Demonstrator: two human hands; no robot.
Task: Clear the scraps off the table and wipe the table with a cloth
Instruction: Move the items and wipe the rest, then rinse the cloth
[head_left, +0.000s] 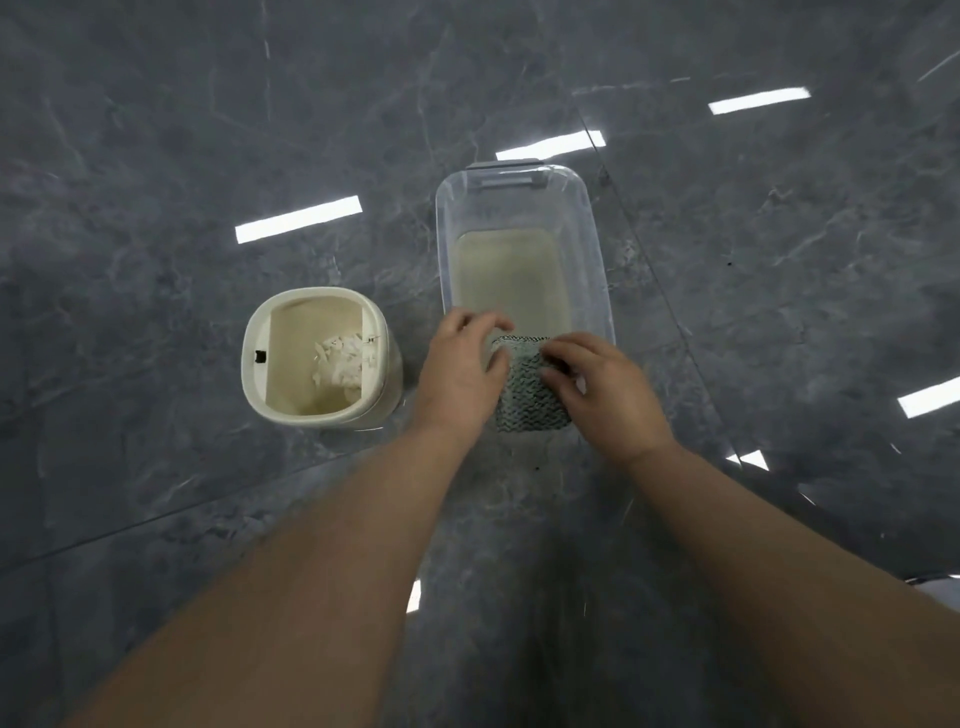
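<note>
A folded grey-green textured cloth (527, 392) hangs over the near rim of a clear plastic tub (519, 208). My left hand (460, 369) grips the cloth's left edge, thumb on the fabric. My right hand (605, 389) holds its right edge with curled fingers on top. To the left stands a cream waste bin (254, 358) with white paper scraps (340, 358) inside.
The tub holds shallow cloudy water and has a grey handle at its far end. Bin and tub stand on a glossy dark grey marbled surface (208, 156) with bright light reflections and thin seams.
</note>
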